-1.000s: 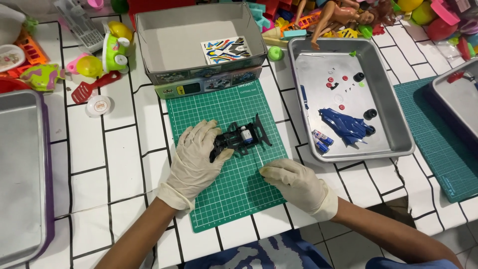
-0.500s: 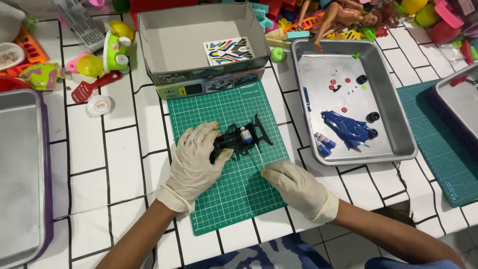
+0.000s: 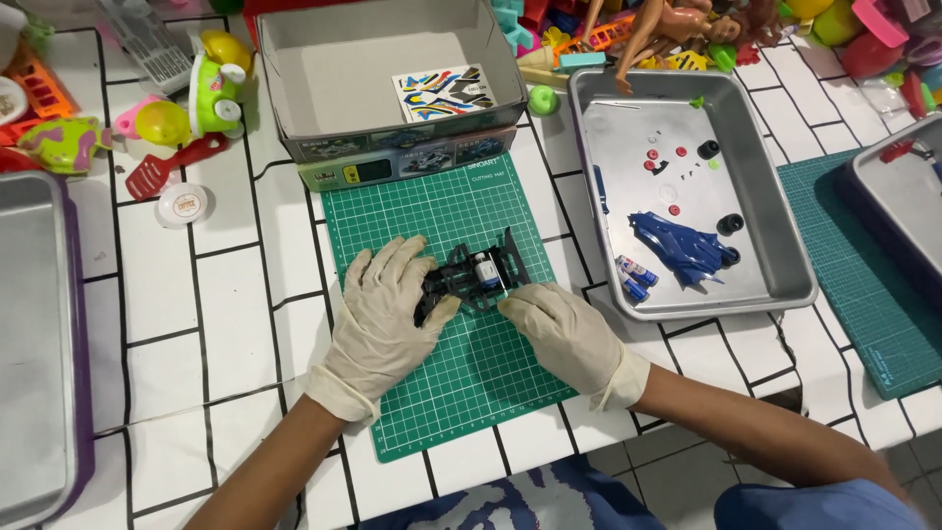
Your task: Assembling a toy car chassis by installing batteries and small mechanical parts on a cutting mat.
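Both gloved hands have closed in on the black toy car chassis [image 3: 474, 278] since a moment ago; the right hand [image 3: 564, 332], which lay flat on the mat below it, now reaches its near edge. That hand lies palm down with fingers loosely together, fingertips touching the chassis from the right and front, not clearly pinching it. On the other side, the left hand [image 3: 385, 316] rests palm down, fingers spread, thumb pressed against the chassis' left end. Between the two hands the chassis sits on the green cutting mat [image 3: 461, 383], which lies on a white tiled table [image 3: 147, 285].

Behind the mat stands an open grey cardboard box [image 3: 383, 79] with a sticker sheet [image 3: 446, 93] inside. To the right, a metal tray [image 3: 775, 265] holds a blue car body shell [image 3: 682, 245], two small batteries [image 3: 633, 278], black wheels [image 3: 729, 224] and tiny red parts [image 3: 655, 160]. Colourful plastic toys [image 3: 196, 93] crowd the table's far edge.
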